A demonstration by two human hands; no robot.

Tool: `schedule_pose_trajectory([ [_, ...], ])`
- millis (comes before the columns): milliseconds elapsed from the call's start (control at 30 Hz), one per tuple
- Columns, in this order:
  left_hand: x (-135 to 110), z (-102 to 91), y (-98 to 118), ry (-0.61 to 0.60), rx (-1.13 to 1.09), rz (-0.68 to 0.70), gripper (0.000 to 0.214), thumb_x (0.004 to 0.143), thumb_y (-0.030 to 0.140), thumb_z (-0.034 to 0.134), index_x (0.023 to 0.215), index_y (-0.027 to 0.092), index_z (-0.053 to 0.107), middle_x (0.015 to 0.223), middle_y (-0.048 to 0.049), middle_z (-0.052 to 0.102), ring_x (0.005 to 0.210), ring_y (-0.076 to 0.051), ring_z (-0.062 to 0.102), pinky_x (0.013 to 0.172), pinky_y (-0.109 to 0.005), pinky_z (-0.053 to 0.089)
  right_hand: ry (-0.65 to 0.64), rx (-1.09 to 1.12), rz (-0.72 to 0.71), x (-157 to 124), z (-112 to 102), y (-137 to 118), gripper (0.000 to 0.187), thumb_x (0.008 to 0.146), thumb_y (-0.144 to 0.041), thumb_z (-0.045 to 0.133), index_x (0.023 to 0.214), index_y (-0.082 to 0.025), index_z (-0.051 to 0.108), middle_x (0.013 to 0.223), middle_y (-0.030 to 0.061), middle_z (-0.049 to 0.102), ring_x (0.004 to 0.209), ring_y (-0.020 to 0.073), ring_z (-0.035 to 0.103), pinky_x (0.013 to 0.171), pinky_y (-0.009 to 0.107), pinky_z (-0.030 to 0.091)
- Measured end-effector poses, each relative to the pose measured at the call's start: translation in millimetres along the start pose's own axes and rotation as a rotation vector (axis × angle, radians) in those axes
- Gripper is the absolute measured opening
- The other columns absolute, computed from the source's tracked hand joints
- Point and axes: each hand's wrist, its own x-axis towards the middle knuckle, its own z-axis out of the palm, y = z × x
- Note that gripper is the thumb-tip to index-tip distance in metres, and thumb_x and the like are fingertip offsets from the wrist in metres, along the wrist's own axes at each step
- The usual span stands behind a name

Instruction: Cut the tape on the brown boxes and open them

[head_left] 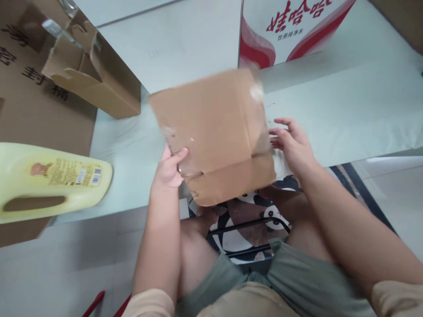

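A brown piece of cardboard [211, 127], creased along its lower part and with bits of clear tape at its edges, is held up tilted in front of me. My left hand [169, 169] grips its left edge, thumb on the near face and the other fingers hidden behind. Beside the right edge is my right hand [292, 143], its fingers apart and slightly bent. The fingertips come close to the cardboard, and I cannot tell whether they touch it. The cardboard's far corner is blurred.
A pale green surface [343, 105] lies beyond my knees. At left are a yellow jug [76, 182], an open narrow cardboard box [112, 83] and a large printed carton [62, 119]. A red and white box [261, 39] stands at the back. Below is a panda-patterned mat [244, 211].
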Motion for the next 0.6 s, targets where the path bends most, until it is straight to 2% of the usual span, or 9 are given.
schedule_pose_trajectory([
  [67, 9, -5.1, 2, 0.129, -0.08, 0.147, 0.034, 0.078, 0.017, 0.081, 0.109, 0.026, 0.07, 0.116, -0.0038, 0.08, 0.119, -0.024, 0.075, 0.098, -0.033, 0.063, 0.01, 0.03, 0.01, 2, -6, -1, 0.038, 0.085, -0.059, 0.068, 0.105, -0.027, 0.064, 0.093, 0.0024, 0.074, 0.076, 0.0155, 0.068, 0.066, 0.028, 0.055],
  [100, 13, -7.1, 2, 0.193, -0.107, 0.182, 0.03, 0.083, 0.017, 0.075, 0.111, 0.026, 0.07, 0.12, -0.0036, 0.08, 0.125, -0.022, 0.072, 0.101, -0.032, 0.062, -0.026, 0.054, 0.028, 2, -7, -1, 0.042, 0.084, -0.064, 0.066, 0.102, -0.026, 0.066, 0.094, 0.004, 0.074, 0.075, 0.0154, 0.068, 0.063, 0.027, 0.054],
  [167, 19, -8.2, 0, 0.299, -0.144, 0.184, 0.026, 0.092, 0.017, 0.064, 0.116, 0.025, 0.069, 0.124, -0.0043, 0.079, 0.136, -0.02, 0.066, 0.105, -0.031, 0.06, -0.189, 0.092, 0.082, -2, -4, 0, 0.05, 0.079, -0.07, 0.068, 0.101, -0.024, 0.068, 0.098, 0.0063, 0.076, 0.071, 0.015, 0.067, 0.058, 0.027, 0.053],
  [233, 22, -4.0, -3, 0.341, -0.178, 0.17, 0.027, 0.094, 0.015, 0.059, 0.117, 0.024, 0.069, 0.125, -0.004, 0.078, 0.139, -0.02, 0.063, 0.107, -0.032, 0.059, -0.385, 0.116, 0.117, -13, 7, 1, 0.055, 0.073, -0.068, 0.077, 0.104, -0.023, 0.069, 0.097, 0.0058, 0.077, 0.065, 0.0138, 0.066, 0.054, 0.027, 0.051],
  [300, 20, 4.9, -5, 0.306, -0.207, 0.18, 0.026, 0.09, 0.013, 0.063, 0.113, 0.025, 0.069, 0.125, -0.0029, 0.078, 0.137, -0.02, 0.064, 0.107, -0.032, 0.059, -0.473, 0.114, 0.133, -25, 21, -1, 0.052, 0.071, -0.065, 0.082, 0.097, -0.022, 0.068, 0.078, 0.0015, 0.074, 0.053, 0.0113, 0.06, 0.048, 0.025, 0.046],
  [367, 16, 15.7, -4, 0.225, -0.221, 0.165, 0.025, 0.084, 0.014, 0.07, 0.106, 0.025, 0.07, 0.124, -0.0028, 0.078, 0.132, -0.021, 0.067, 0.104, -0.032, 0.06, -0.419, 0.126, 0.158, -34, 34, -5, 0.049, 0.07, -0.064, 0.084, 0.085, -0.021, 0.065, 0.058, -0.0032, 0.064, 0.043, 0.0092, 0.052, 0.042, 0.023, 0.039],
  [467, 10, 29.8, 2, 0.122, -0.257, 0.039, 0.023, 0.081, 0.022, 0.074, 0.103, 0.027, 0.068, 0.123, -0.003, 0.077, 0.124, -0.023, 0.07, 0.093, -0.035, 0.063, -0.209, 0.187, 0.16, -38, 33, -12, 0.053, 0.063, -0.063, 0.088, 0.082, -0.021, 0.062, 0.054, -0.0036, 0.062, 0.041, 0.0093, 0.052, 0.039, 0.022, 0.038],
  [533, 8, 35.3, 7, 0.12, -0.296, -0.062, 0.019, 0.083, 0.027, 0.069, 0.101, 0.029, 0.066, 0.121, -0.0032, 0.076, 0.121, -0.025, 0.07, 0.086, -0.037, 0.064, -0.077, 0.146, 0.119, -36, 10, -18, 0.053, 0.063, -0.063, 0.089, 0.08, -0.022, 0.059, 0.054, -0.0021, 0.063, 0.042, 0.0114, 0.056, 0.04, 0.024, 0.044],
  [600, 8, 37.8, 10, 0.135, -0.313, -0.113, 0.017, 0.083, 0.031, 0.065, 0.1, 0.029, 0.065, 0.118, -0.0048, 0.075, 0.121, -0.026, 0.07, 0.084, -0.039, 0.064, 0.042, 0.02, 0.057, -37, -30, -26, 0.05, 0.068, -0.063, 0.088, 0.073, -0.024, 0.055, 0.052, -0.0005, 0.062, 0.043, 0.0143, 0.059, 0.044, 0.028, 0.05],
])
